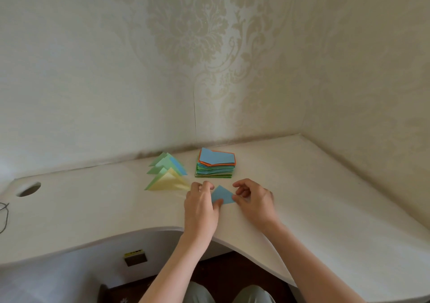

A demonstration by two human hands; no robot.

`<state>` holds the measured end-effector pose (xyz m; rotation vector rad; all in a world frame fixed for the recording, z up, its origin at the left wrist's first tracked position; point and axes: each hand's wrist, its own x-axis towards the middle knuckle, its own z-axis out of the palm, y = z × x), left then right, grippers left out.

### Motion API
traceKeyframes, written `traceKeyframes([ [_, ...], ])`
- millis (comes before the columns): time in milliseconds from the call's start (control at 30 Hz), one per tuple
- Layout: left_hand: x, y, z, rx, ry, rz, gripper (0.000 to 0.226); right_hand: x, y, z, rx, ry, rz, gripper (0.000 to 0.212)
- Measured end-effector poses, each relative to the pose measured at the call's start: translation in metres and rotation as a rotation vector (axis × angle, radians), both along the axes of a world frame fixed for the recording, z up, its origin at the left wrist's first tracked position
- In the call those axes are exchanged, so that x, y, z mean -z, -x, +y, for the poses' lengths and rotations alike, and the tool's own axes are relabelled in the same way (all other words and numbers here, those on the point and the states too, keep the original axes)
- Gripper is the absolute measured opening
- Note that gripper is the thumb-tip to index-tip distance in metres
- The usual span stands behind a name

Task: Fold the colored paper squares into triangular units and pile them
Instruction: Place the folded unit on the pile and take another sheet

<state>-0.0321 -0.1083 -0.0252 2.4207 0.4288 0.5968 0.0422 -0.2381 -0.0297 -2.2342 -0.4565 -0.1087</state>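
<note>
We reach both forearms over the curved front edge of the white tabletop (93,214). Our left hand (200,206) lies palm down, its thumb pressing the lower left corner of the small blue folded paper triangle (222,195). Our right hand (253,199) curls its fingers and pinches the triangle's right corner. Behind the triangle stands the stack of unfolded coloured paper squares (215,164); to its left lies the pile of green, blue and yellow folded triangular units (167,173).
</note>
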Motion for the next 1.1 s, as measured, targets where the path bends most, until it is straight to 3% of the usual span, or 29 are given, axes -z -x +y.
traceKeyframes([
  [133, 0.0, -0.002, 0.005, 0.029, 0.071, -0.006, 0.024, 0.0, 0.001, 0.0, -0.003, 0.007, -0.001, 0.022],
  [300, 0.004, 0.0, 0.008, 0.06, -0.001, -0.073, 0.025, -0.002, 0.003, 0.002, -0.005, 0.063, -0.008, 0.021],
  [533, 0.003, 0.02, 0.059, 0.047, -0.025, -0.178, 0.025, -0.023, -0.005, 0.034, -0.043, 0.013, -0.348, 0.023],
  [733, 0.004, 0.047, 0.119, 0.011, -0.054, -0.21, 0.026, -0.031, -0.033, 0.069, -0.103, 0.432, -0.422, 0.049],
  [833, 0.005, 0.045, 0.129, -0.018, -0.051, -0.158, 0.028, -0.027, -0.044, 0.08, -0.114, 0.616, -0.394, 0.05],
  [1000, 0.007, 0.032, 0.136, -0.023, -0.087, -0.117, 0.026, -0.016, -0.048, 0.085, -0.074, 0.698, -0.378, 0.029],
  [1100, 0.008, 0.024, 0.137, -0.034, -0.116, -0.073, 0.023, -0.013, -0.047, 0.084, -0.029, 0.681, -0.442, 0.029],
])
